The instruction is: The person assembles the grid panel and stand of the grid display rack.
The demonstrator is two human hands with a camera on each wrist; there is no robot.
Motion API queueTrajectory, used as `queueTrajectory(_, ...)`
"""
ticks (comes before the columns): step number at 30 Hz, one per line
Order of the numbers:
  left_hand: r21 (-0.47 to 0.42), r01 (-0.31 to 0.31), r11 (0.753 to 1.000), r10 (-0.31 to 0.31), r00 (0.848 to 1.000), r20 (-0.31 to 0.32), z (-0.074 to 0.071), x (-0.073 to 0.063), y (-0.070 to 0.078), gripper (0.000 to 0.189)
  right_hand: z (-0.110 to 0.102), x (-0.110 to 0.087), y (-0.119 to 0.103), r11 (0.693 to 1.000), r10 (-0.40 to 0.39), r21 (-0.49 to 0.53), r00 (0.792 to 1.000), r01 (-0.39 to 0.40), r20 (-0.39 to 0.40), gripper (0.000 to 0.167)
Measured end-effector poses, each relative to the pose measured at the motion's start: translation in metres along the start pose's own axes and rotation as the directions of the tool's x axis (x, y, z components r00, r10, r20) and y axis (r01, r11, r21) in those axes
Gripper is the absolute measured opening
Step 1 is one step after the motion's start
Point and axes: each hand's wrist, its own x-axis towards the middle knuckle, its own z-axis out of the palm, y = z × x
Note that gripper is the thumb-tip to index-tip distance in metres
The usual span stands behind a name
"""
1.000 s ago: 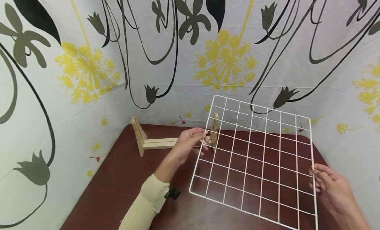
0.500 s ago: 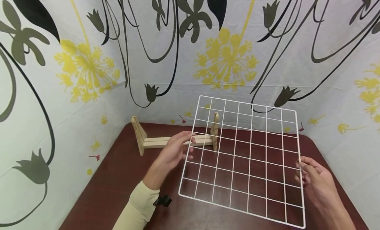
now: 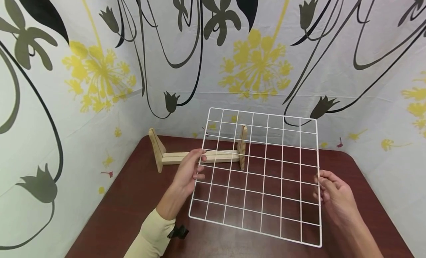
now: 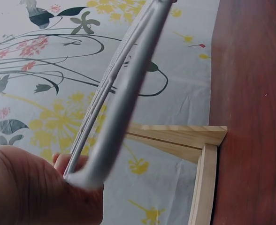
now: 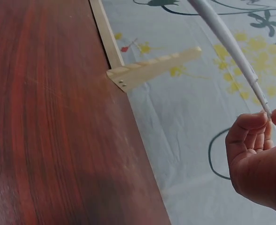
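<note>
A white wire grid panel (image 3: 264, 175) is held up over the table, tilted, its far edge higher than its near edge in the head view. My left hand (image 3: 186, 173) grips its left side wire between thumb and fingers. On the opposite side wire, my right hand (image 3: 337, 193) pinches at about mid-height. Seen edge-on in the left wrist view, the grid panel (image 4: 124, 101) runs up from the left hand (image 4: 44, 187). The right wrist view shows the right hand's (image 5: 260, 154) thumb and fingertips pinching the rim. Behind the panel stands a wooden stand (image 3: 171, 158), partly seen through the wires.
The dark red wooden table (image 3: 123, 198) extends under both hands. Patterned fabric (image 3: 186, 76) with flowers and leaves hangs behind it and along both sides. A black clip-like piece (image 3: 178, 232) sits at the left cuff (image 3: 154, 228).
Both hands have carried the grid panel leftward, and it has levelled a little. More of the wooden stand now lies behind its wires. The stand has stayed in place.
</note>
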Motion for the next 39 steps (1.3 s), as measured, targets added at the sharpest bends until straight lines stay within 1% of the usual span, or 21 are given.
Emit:
queueTrajectory(2, -0.004, 0.0, 1.0, 0.0, 1.0, -0.016, -0.002, 0.0, -0.001, 0.018, 0.003, 0.002, 0.003, 1.0, -0.004, 0.003, 1.0, 0.004, 0.009, 0.028)
queueTrajectory(6, 0.01, 0.011, 1.0, -0.011, 1.0, -0.025, -0.006, -0.001, -0.001, 0.031, 0.008, 0.006, 0.007, 1.0, -0.012, 0.01, 1.0, 0.012, 0.016, 0.026)
queueTrajectory(9, 0.021, 0.018, 1.0, -0.017, 0.999, -0.034, -0.009, -0.001, -0.002, 0.035, 0.01, 0.008, 0.01, 1.0, -0.014, 0.008, 1.0, 0.014, 0.013, 0.025)
queueTrajectory(12, 0.042, 0.011, 0.999, -0.01, 0.999, -0.046, -0.012, -0.001, -0.003, 0.036, 0.013, 0.009, 0.012, 1.0, -0.007, -0.012, 1.0, 0.007, 0.0, 0.024)
queueTrajectory(15, 0.044, 0.004, 0.999, -0.002, 0.998, -0.064, -0.014, -0.001, -0.004, 0.034, 0.015, 0.009, 0.014, 0.999, 0.004, -0.046, 1.0, -0.005, -0.014, 0.021)
queueTrajectory(21, 0.025, -0.013, 1.0, 0.015, 0.996, -0.085, -0.016, -0.002, -0.003, 0.028, 0.021, 0.01, 0.016, 0.995, 0.002, -0.1, 0.999, -0.006, -0.042, 0.014)
queueTrajectory(26, 0.015, -0.034, 0.999, 0.035, 0.994, -0.1, -0.017, -0.003, -0.005, 0.026, 0.024, 0.011, 0.018, 0.991, -0.039, -0.13, 0.996, 0.029, -0.075, 0.01)
queueTrajectory(31, -0.001, -0.048, 0.999, 0.048, 0.993, -0.104, -0.016, -0.003, -0.005, 0.026, 0.027, 0.011, 0.02, 0.986, -0.085, -0.154, 0.989, 0.066, -0.12, 0.008)
queueTrajectory(35, -0.022, -0.05, 0.998, 0.048, 0.994, -0.095, -0.017, -0.003, -0.006, 0.025, 0.03, 0.01, 0.02, 0.975, -0.103, -0.211, 0.978, 0.063, -0.182, 0.007)
queueTrajectory(39, -0.038, -0.052, 0.998, 0.049, 0.995, -0.084, -0.017, -0.003, -0.006, 0.026, 0.035, 0.01, 0.019, 0.956, -0.125, -0.291, 0.959, 0.047, -0.255, 0.005)
